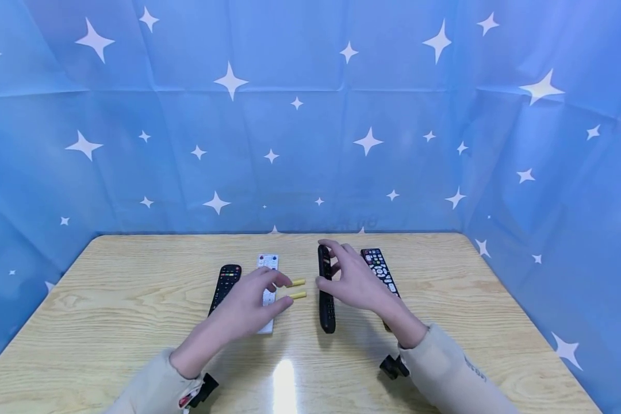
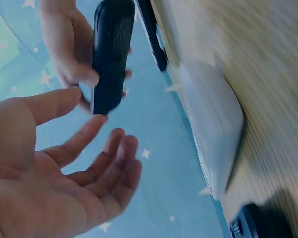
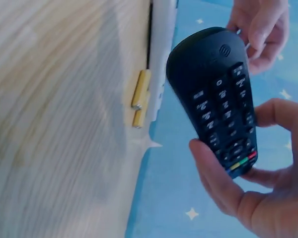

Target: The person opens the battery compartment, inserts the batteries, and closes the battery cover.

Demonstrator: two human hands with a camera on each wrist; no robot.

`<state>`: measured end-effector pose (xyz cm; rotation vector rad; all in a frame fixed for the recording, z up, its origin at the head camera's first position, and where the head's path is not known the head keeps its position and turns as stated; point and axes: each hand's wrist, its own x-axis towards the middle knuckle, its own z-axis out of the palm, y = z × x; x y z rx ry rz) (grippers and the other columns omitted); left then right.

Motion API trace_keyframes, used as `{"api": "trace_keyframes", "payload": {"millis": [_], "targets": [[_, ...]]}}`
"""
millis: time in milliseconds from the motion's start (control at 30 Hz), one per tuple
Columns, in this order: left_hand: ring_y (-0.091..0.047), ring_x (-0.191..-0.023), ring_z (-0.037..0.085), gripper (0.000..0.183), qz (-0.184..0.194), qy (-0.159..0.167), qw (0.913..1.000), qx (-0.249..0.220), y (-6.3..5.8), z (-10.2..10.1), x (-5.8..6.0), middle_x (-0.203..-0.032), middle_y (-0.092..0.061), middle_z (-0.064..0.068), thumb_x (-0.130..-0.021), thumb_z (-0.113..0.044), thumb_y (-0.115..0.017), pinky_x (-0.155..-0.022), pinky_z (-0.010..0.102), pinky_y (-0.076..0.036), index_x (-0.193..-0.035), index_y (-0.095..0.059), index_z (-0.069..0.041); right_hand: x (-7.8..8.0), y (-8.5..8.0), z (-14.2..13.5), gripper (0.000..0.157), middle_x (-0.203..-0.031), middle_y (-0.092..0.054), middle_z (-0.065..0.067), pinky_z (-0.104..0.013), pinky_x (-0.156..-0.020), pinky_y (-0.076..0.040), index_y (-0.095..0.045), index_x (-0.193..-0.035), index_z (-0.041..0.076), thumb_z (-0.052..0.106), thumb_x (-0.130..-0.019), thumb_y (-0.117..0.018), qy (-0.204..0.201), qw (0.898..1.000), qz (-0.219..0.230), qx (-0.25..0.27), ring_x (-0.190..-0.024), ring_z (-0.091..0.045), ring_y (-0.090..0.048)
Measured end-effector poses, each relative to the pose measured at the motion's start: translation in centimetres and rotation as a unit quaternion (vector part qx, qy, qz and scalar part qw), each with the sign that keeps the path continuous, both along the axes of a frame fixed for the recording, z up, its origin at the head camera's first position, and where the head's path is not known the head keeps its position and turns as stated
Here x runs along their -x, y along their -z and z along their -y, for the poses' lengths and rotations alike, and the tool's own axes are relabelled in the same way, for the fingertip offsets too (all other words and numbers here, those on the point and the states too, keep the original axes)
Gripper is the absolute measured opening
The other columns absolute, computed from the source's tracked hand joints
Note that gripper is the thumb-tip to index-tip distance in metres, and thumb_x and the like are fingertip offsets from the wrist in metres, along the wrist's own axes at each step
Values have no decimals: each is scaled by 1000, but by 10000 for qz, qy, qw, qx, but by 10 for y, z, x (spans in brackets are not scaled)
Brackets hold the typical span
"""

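My right hand (image 1: 354, 282) grips a black remote control (image 1: 326, 310) above the table, thumb on one side and fingers on the other. In the right wrist view the number buttons of the held remote (image 3: 223, 104) show, with a row of coloured keys near my fingers. My left hand (image 1: 250, 302) hovers over a white remote (image 1: 268, 261) with fingers spread and nothing in its grasp. Past its fingertips lie two yellow batteries (image 1: 298, 282) on the table. In the left wrist view, the left fingertips are right by the lower end of the held remote (image 2: 111, 54).
A second black remote (image 1: 229, 276) lies left of the white one, partly covered by my left hand. Another black remote with white buttons (image 1: 380, 267) lies under my right forearm. The wooden table (image 1: 150, 276) ends at a blue star-patterned curtain (image 1: 300, 126).
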<state>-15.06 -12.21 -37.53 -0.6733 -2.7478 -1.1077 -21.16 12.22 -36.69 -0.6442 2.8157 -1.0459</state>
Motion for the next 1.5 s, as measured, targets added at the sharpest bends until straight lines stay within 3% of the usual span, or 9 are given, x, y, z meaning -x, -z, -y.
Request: {"api": "trace_keyframes", "payload": {"millis": [200,433,567,767,1067,1333,1500], "targets": [[-65,-100,23,28,373,386,9970,-553,0,-12,-4,-112,-66,1,-96,-18,-74,-85,42,-57,-122,-66,-10,-6,-6,3,75,-133,-54,-10,-37,-77,-56,-39,-157,21,28,-91,-74,-206,9987,-180,435,-105,-22,-65],[-67,-99,19,32,899,530,9902,-933,6,-20,-2,-112,-67,6,-99,-22,-71,-85,35,-58,-125,-61,-7,-5,-7,5,74,-132,-53,-12,-31,-72,-59,-40,-156,21,21,-91,-76,-333,9943,-94,1010,-104,-23,-66],[-67,-101,16,36,1259,573,9829,-1218,8,-22,-3,-120,-67,8,-102,-29,-68,-86,32,-58,-129,-57,-9,-4,-7,7,73,-132,-52,-12,-33,-71,-60,-41,-155,20,15,-91,-76,-363,9901,49,1357,-102,-23,-67],[-67,-107,20,46,1695,626,9681,-1736,12,-27,-6,-127,-64,10,-102,-33,-67,-88,34,-57,-137,-50,-9,-5,-8,9,71,-134,-52,-14,-35,-71,-61,-42,-154,20,11,-92,-75,-428,9823,208,1811,-102,-24,-68],[-67,-102,22,50,1746,594,9543,-2354,17,-31,-6,-121,-64,11,-99,-24,-72,-85,32,-58,-140,-47,-10,-8,-9,10,70,-145,-47,-15,-37,-76,-61,-38,-156,24,10,-96,-72,-515,9727,350,2236,-114,-27,-64],[-67,-91,20,50,1527,346,9608,-2288,18,-30,-6,-107,-64,8,-93,-25,-79,-78,31,-60,-130,-49,-8,-10,-8,10,69,-152,-41,-17,-42,-80,-62,-34,-159,23,7,-100,-65,-733,9584,726,2662,-124,-36,-59],[-67,-86,19,50,1313,205,9675,-2152,18,-31,-7,-101,-64,6,-90,-24,-83,-74,31,-60,-125,-50,-9,-12,-6,11,66,-150,-45,-19,-50,-77,-62,-34,-158,16,9,-101,-66,-688,9626,619,2548,-120,-37,-60]]}}
